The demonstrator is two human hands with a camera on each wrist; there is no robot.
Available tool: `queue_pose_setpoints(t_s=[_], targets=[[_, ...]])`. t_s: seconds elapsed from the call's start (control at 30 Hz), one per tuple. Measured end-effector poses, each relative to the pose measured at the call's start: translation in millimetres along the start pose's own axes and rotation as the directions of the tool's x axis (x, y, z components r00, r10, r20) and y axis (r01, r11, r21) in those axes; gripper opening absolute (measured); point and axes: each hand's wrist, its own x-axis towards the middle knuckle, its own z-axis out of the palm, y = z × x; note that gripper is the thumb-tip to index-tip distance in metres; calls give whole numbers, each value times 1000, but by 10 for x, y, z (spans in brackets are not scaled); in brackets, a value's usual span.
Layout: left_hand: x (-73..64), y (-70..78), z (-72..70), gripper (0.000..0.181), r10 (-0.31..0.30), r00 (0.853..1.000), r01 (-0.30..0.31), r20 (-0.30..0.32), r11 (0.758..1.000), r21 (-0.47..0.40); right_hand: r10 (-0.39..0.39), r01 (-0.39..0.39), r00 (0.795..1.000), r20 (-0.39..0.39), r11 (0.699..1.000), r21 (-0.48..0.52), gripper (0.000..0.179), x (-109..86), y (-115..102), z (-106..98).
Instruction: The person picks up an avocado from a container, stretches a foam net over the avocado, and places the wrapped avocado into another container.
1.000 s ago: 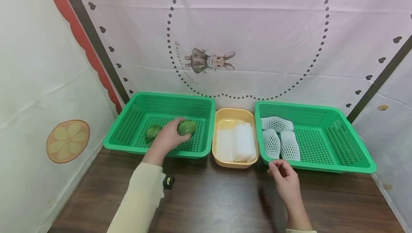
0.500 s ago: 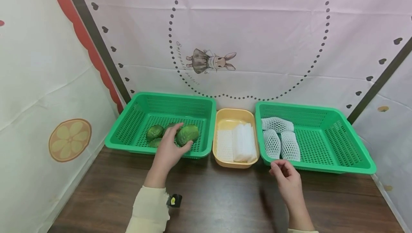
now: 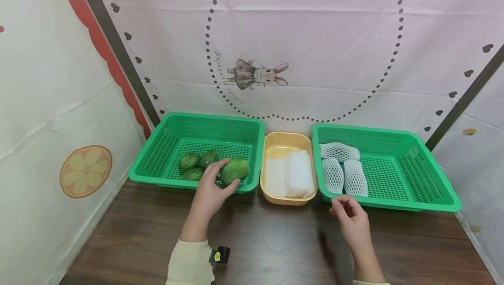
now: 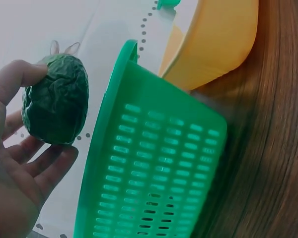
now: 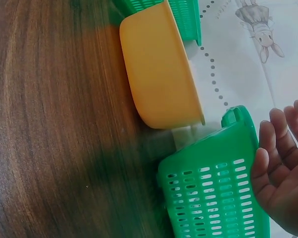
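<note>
"Green fruit (image 3: 235,170): where?"
"Left hand (image 3: 211,195) grips it above the left basket (image 3: 216,130); right hand (image 3: 352,218) curls loosely, empty."
"Progress?"
"Three netted pieces (image 3: 355,178) seem finished; three bare fruits (image 3: 190,162), plus this, remain."

Head view: high, facing forward-down; wrist views: close, sharing yellow tub (image 4: 216,42).

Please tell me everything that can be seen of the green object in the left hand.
The green object is egg-shaped, with wrinkled, slightly glossy skin, resembling an avocado; it looks darker in the left wrist view. No cut shows. Its material is unclear. The left hand grips it between thumb and fingers, above the rim of the left green basket.
</note>
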Motion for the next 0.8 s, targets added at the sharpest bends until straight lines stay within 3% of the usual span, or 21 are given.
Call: queue_pose_setpoints(t_s=[0.17, 0.47, 0.8], targets=[[-31, -12, 45, 57, 74, 997, -73, 32, 996, -45, 5, -5, 1000, -3, 1000, -11, 22, -8, 5, 1], [-111, 36, 147, 57, 206, 976, -199, 66, 975, -99, 10, -9, 1000, 11, 1000, -26, 25, -11, 16, 3], [-206, 40, 299, 56, 266, 959, -256, 95, 961, -102, 18, -18, 1000, 13, 999, -45, 24, -5, 22, 7]])
